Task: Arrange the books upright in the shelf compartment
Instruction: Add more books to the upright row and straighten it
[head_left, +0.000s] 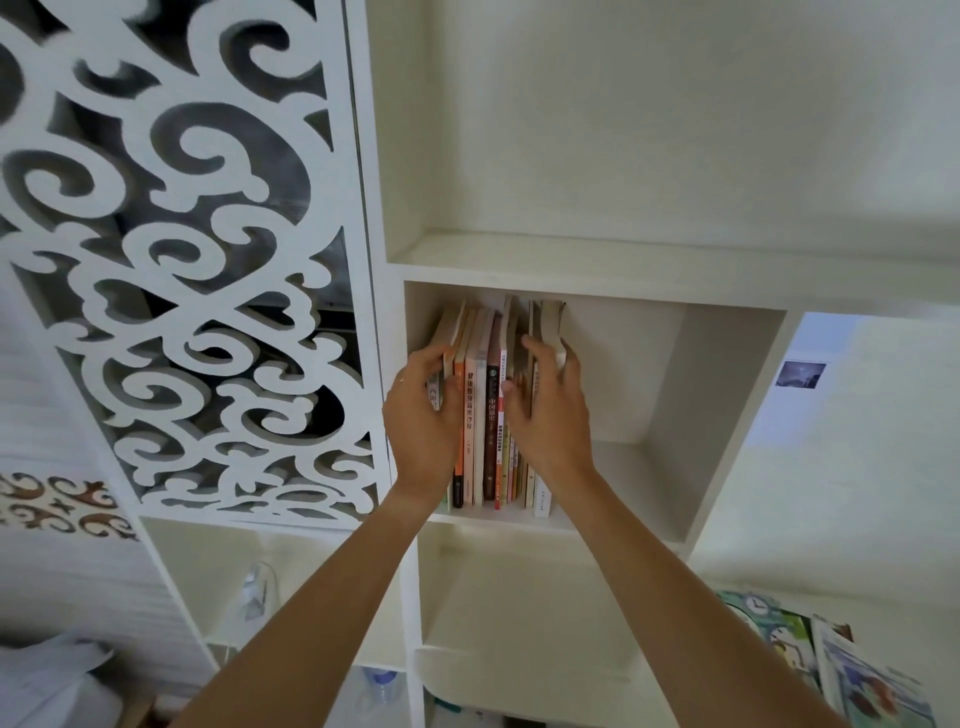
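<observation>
Several books (480, 415) stand upright, spines out, packed against the left wall of a white shelf compartment (701, 395). My left hand (423, 415) grips the leftmost books at the compartment's left wall, fingers curled around their edges. At the right end of the row, my right hand (550, 410) clasps the rightmost books, thumb on the spines and fingers wrapped over the outer cover. The lower spines show between my wrists. The right half of the compartment holds nothing.
A white carved scroll screen (182, 260) stands left of the shelf. Compartments lie above (623, 156) and below (519, 597). Colourful books or magazines (841, 665) lie at the lower right. A clear bottle (379, 686) sits low in the unit.
</observation>
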